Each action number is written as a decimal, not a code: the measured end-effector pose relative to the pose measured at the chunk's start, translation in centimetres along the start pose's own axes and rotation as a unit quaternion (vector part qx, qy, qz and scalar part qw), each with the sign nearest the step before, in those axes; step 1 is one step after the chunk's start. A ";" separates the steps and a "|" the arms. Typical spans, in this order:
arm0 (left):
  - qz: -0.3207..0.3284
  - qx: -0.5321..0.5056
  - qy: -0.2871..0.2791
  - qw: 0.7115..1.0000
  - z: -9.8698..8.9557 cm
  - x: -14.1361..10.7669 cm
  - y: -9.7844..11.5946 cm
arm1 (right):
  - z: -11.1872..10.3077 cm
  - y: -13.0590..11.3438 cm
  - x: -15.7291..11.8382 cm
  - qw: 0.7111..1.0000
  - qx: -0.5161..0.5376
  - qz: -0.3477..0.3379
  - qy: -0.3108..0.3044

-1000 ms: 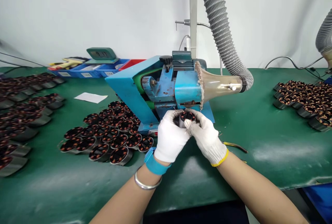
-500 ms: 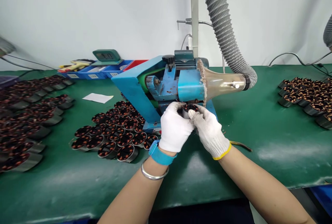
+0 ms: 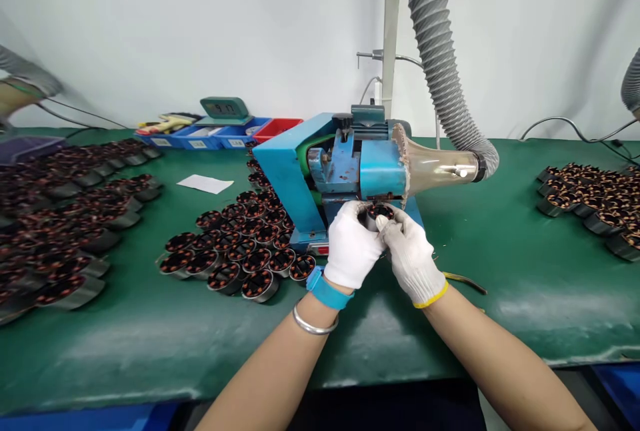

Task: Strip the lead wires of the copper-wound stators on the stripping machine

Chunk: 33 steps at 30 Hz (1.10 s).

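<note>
Between my two gloved hands is a motor stator (image 3: 381, 212), a short grey metal ring with dark insides and copper windings. My left hand (image 3: 353, 244) closes round its left side, and my right hand (image 3: 409, 251) grips it from the right, thumb across the front. The stator sits right at the front underside of a blue belt grinding machine (image 3: 383, 168); whether it touches the machine's working part is hidden. A clear funnel-shaped hood (image 3: 435, 163) is fixed to the machine's right side.
Several stators (image 3: 257, 259) stand left of the machine, with more at far left (image 3: 80, 251) and far right (image 3: 600, 201). A grey hose (image 3: 435, 38) joins the hood. Behind are blue bins (image 3: 200, 138), a red bin (image 3: 277, 128) and a digital clock (image 3: 225, 108). White paper (image 3: 205, 183) lies on the green mat (image 3: 240, 351).
The view has shifted, so the machine and bench appear further right and slightly lower. Both hands keep their hold on the stator under the machine's front. Part of an arm now shows at far left.
</note>
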<state>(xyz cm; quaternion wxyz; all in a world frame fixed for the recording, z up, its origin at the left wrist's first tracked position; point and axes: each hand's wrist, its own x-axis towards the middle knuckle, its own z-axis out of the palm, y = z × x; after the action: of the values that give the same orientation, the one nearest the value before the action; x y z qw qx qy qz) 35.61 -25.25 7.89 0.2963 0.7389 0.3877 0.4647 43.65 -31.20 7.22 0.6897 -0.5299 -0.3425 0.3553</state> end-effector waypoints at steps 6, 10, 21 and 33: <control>-0.005 0.025 0.007 1.000 0.1 0.5 0.7 | 0.1 -1.0 0.1 0.997 -0.073 -0.001 0.029; 0.020 -0.015 0.008 1.000 -0.3 -0.6 0.5 | -0.3 -1.3 -0.7 0.997 -0.077 -0.013 0.011; 0.142 -0.059 -0.076 0.985 -1.9 -4.6 -2.0 | -1.6 -0.9 -2.7 0.996 -0.060 -0.068 -0.006; 0.080 -0.098 -0.125 0.984 -2.5 -6.2 -1.4 | -3.3 -2.1 -1.3 0.998 -0.032 0.059 -0.015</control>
<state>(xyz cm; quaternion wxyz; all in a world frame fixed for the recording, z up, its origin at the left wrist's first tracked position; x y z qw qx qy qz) 31.21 -29.57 4.89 0.3752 0.7873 0.2396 0.4266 46.08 -34.30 8.47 0.6449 -0.5654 -0.3324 0.3924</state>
